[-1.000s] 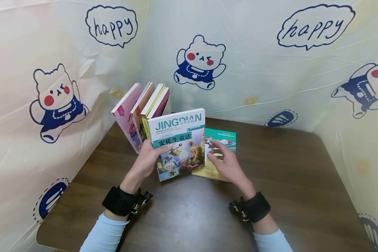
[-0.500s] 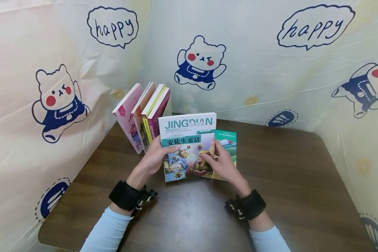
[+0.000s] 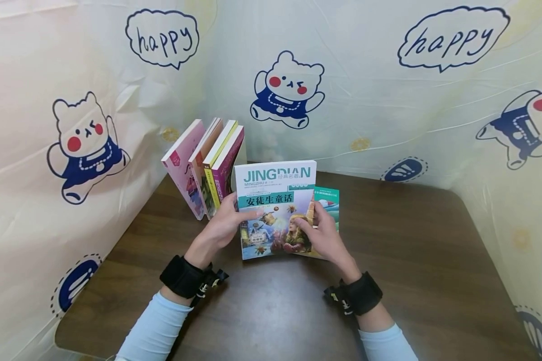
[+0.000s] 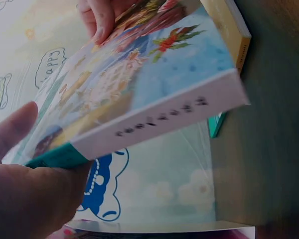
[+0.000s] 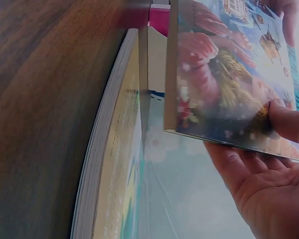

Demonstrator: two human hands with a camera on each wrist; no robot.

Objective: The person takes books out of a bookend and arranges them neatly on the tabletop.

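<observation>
Both hands hold a paperback book [image 3: 277, 210] with a white and teal top and a painted cover facing the head camera. My left hand [image 3: 223, 220] grips its left edge at the spine, thumb across the cover. At the opposite edge my right hand [image 3: 325, 233] grips with the thumb on the front and the fingers behind. The left wrist view shows the book's pale spine [image 4: 159, 117] tilted, its teal end near the left hand. Behind it on the table lies a green and yellow book [image 3: 331, 205], partly hidden.
A row of several books stands at the back left: a pink one [image 3: 185, 165], a brown one [image 3: 203, 160], a yellow one [image 3: 212, 185] and a magenta one [image 3: 223, 173]. Patterned cloth [image 3: 366, 90] hangs around the wooden table [image 3: 411, 260].
The painted book has shifted to the right and straightened, covering more of the green book. My right hand, earlier free in front of the green book, has taken hold of its right edge.
</observation>
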